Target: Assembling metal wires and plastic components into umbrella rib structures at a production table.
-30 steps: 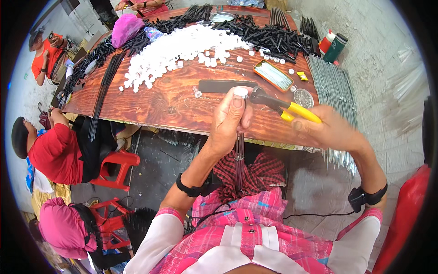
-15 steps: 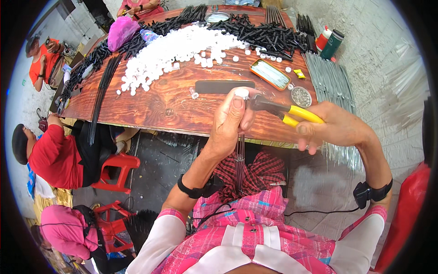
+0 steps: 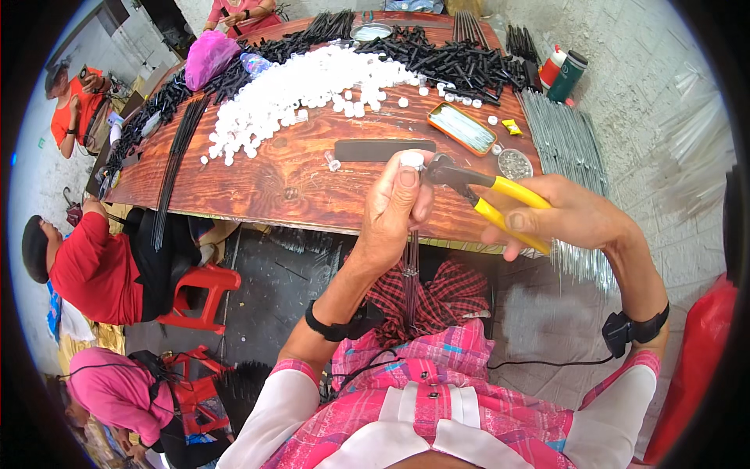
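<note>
Left hand [image 3: 388,205] is pinching a white cap [image 3: 412,159] with thin rods [image 3: 411,270] hanging under it, by the near edge of the table [image 3: 312,184]. Right hand [image 3: 574,215]'s curled around yellow-handled pliers [image 3: 501,186], handles apart, nose just beside the cap.

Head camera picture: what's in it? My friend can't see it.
A person's left hand holds a small white piece and thin rods; the right hand grips yellow-handled pliers. White pieces and black pieces lie heaped on a wooden table.
</note>
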A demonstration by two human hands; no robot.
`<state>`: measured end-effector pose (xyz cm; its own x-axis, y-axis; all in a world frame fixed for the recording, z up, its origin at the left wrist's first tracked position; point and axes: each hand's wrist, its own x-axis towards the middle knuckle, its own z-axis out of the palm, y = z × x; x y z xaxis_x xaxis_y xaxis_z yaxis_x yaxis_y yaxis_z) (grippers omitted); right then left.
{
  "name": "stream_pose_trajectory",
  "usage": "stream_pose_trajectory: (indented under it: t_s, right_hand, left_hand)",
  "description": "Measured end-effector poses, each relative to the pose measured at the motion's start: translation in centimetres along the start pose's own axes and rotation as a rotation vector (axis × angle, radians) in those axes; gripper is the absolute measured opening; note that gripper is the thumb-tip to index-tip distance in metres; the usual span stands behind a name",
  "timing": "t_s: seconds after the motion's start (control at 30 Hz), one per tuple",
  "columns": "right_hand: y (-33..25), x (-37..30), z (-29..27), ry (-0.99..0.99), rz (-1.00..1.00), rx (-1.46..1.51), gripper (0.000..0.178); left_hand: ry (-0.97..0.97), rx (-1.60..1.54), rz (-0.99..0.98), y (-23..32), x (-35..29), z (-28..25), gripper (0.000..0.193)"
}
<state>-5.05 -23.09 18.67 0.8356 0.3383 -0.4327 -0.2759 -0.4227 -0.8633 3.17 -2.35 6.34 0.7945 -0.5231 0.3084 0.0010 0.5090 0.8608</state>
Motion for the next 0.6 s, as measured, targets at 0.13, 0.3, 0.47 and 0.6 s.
stream_pose_trajectory:
  t_s: [0.13, 0.3, 0.47, 0.6]
  right_hand:
    - [0.09, 0.06, -0.02, -0.012, -0.014, 0.014, 0.054]
    - [0.16, 0.07, 0.15, -0.007, -0.01, -0.015, 0.055]
    - [0.01, 0.02, 0.28, -0.006, -0.024, -0.004, 0.056]
    - [-0.04, -0.09, 0.19, -0.026, -0.004, 0.029, 0.058]
  left_hand:
    - [-0.006, -0.011, -0.015, 0.07, -0.09, -0.05, 0.044]
    - [-0.007, -0.002, 0.003, 0.04, -0.05, 0.01, 0.042]
    - [0.003, -0.014, 0.008, 0.16, -0.1, 0.1, 0.042]
    - [0.015, -0.027, -0.01, 0.15, -0.24, 0.3, 0.041]
